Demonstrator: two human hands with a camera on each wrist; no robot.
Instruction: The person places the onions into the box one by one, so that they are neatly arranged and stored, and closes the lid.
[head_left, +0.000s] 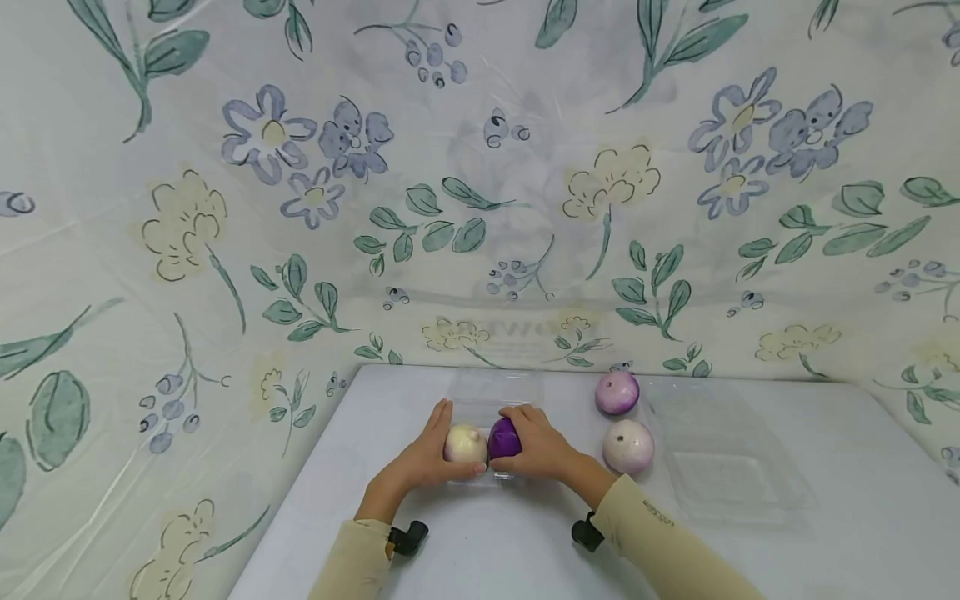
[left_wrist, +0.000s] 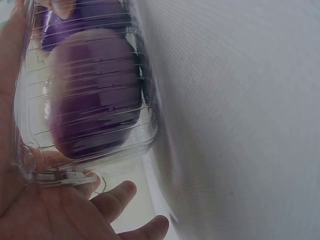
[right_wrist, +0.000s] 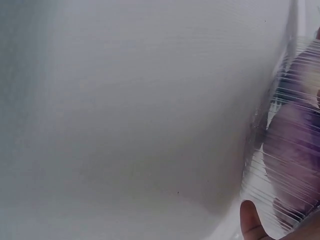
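Two onions sit side by side in a clear plastic box [left_wrist: 92, 175] on the table. My left hand [head_left: 427, 454] curves round the left, pale onion [head_left: 467, 444], thumb in front and fingers behind. In the left wrist view, some of its fingers [left_wrist: 115, 200] stretch past the box's end. My right hand [head_left: 542, 446] holds the deep purple onion [head_left: 504, 437] between thumb and fingers. The box's ribbed wall blurs both onions in the wrist views. One finger [right_wrist: 250, 220] of the right hand shows outside the box.
Two more onions, one purple-sided [head_left: 617, 393] and one paler [head_left: 628, 447], rest right of my right hand. Farther right lies another clear plastic box [head_left: 731, 467]. The box's transparent lid [head_left: 495, 386] lies folded back. Flowered cloth [head_left: 480, 250] hangs behind the white table [head_left: 480, 550].
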